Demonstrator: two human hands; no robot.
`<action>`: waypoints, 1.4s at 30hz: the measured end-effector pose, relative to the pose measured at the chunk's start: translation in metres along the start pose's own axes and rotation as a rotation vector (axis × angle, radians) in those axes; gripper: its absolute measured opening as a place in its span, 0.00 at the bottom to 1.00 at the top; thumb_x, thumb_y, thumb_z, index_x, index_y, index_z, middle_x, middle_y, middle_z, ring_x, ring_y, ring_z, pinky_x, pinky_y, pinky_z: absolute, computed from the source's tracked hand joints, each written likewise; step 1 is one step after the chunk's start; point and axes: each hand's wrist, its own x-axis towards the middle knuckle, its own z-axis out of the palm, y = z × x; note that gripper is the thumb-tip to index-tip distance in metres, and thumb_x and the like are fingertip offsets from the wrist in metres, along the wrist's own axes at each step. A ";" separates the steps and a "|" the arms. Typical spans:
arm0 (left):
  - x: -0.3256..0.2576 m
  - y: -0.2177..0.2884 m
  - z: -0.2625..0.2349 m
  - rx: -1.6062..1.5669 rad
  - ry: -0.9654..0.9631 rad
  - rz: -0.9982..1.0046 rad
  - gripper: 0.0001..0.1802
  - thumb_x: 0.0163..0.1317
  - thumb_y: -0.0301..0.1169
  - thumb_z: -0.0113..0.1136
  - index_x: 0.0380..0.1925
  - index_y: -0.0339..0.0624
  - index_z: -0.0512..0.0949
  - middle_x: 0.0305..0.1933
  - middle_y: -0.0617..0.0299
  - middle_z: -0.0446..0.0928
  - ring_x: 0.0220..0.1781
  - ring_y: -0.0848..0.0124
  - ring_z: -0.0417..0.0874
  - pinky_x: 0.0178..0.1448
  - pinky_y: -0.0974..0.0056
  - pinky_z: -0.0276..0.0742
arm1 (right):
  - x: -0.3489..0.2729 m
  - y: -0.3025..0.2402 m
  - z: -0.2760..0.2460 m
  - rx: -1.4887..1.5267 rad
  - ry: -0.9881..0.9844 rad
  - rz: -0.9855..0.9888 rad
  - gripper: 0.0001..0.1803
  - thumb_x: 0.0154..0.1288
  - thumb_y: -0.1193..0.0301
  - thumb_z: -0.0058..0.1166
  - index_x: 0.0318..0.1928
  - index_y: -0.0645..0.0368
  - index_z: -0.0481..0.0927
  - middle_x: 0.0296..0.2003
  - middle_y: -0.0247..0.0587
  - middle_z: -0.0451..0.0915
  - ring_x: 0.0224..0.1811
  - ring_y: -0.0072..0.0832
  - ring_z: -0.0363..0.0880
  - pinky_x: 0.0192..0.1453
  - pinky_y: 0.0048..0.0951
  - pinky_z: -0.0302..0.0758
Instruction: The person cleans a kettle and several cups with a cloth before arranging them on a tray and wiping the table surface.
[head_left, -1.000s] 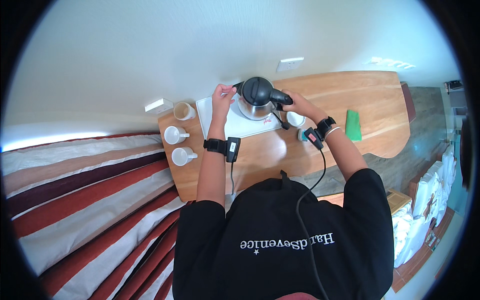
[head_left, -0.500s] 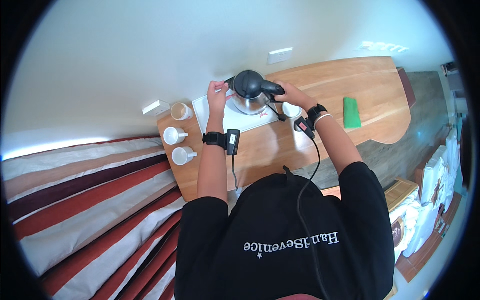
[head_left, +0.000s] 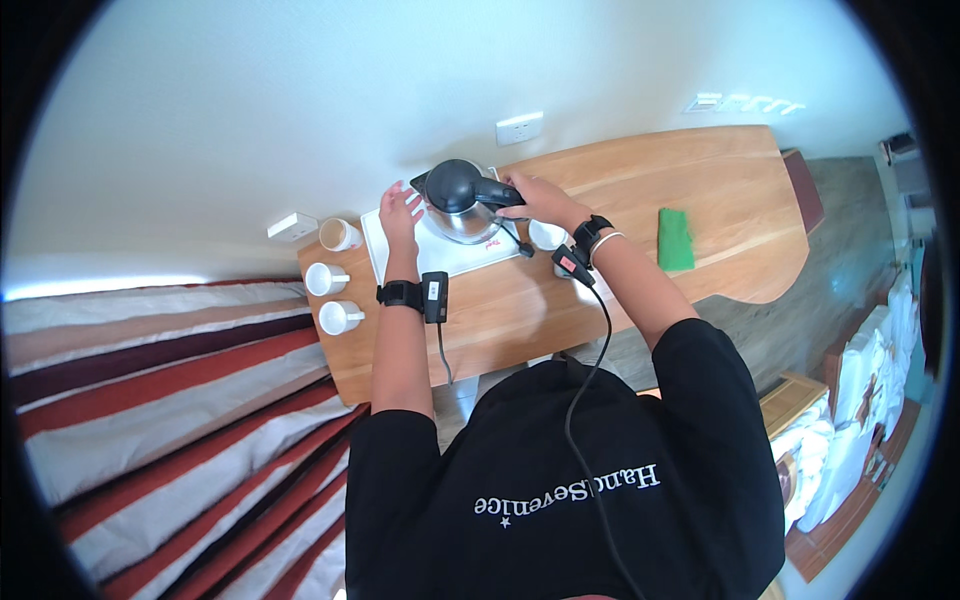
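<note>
Electric kettle (head_left: 460,226) is at the far side of the desk (head_left: 620,185), over the far part of the white tray (head_left: 440,262); can't tell if its bottom rests or is slightly lifted. Right hand (head_left: 538,198) is wrapped on the black handle (head_left: 496,193), right side. Left hand (head_left: 401,213) has fingers apart, half curled, just beside the kettle's left side; can't tell if the fingertips touch. Handling, my read: rigid, moderately heavy, more so with water; fill level not readable. Shiny body, glass or polished steel, can't tell which; likely slick, maybe hot, and breakable if glass. Handle is the right grab point: matte-looking, full wrap, keep it level since the load sits off to the left of the grip. Black lid (head_left: 452,186) is a poor hold, might come up. Watch the black plug (head_left: 526,250) on its limp cord by the white mug (head_left: 548,236); mug's likely ceramic, chippable.
</note>
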 end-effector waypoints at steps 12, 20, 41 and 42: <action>-0.115 -0.053 0.091 0.238 0.099 0.130 0.08 0.70 0.31 0.52 0.36 0.42 0.79 0.26 0.66 0.79 0.29 0.77 0.80 0.34 0.72 0.72 | -0.125 0.219 -0.094 -0.156 -0.074 0.387 0.40 0.61 0.48 0.62 0.63 0.65 0.66 0.58 0.60 0.73 0.61 0.50 0.72 0.65 0.43 0.70; -0.099 -0.131 0.189 0.506 -0.140 0.096 0.08 0.66 0.30 0.56 0.37 0.37 0.80 0.32 0.56 0.84 0.32 0.66 0.86 0.41 0.63 0.81 | -0.187 0.287 -0.097 -0.366 0.139 0.698 0.32 0.60 0.52 0.59 0.59 0.57 0.70 0.55 0.54 0.73 0.61 0.50 0.71 0.59 0.49 0.74; -0.089 -0.149 0.266 1.487 -0.103 -0.005 0.53 0.41 0.53 0.76 0.65 0.45 0.62 0.66 0.44 0.56 0.68 0.39 0.55 0.60 0.39 0.69 | -0.218 0.324 -0.113 -0.103 0.333 0.550 0.37 0.48 0.56 0.72 0.54 0.63 0.71 0.49 0.58 0.73 0.52 0.50 0.77 0.56 0.45 0.76; -0.087 -0.147 0.275 1.392 -0.126 0.062 0.52 0.42 0.53 0.75 0.65 0.45 0.62 0.66 0.44 0.55 0.68 0.39 0.54 0.61 0.41 0.69 | -0.221 0.342 -0.114 0.028 0.252 0.530 0.32 0.49 0.58 0.71 0.51 0.63 0.74 0.46 0.56 0.76 0.52 0.47 0.77 0.55 0.44 0.77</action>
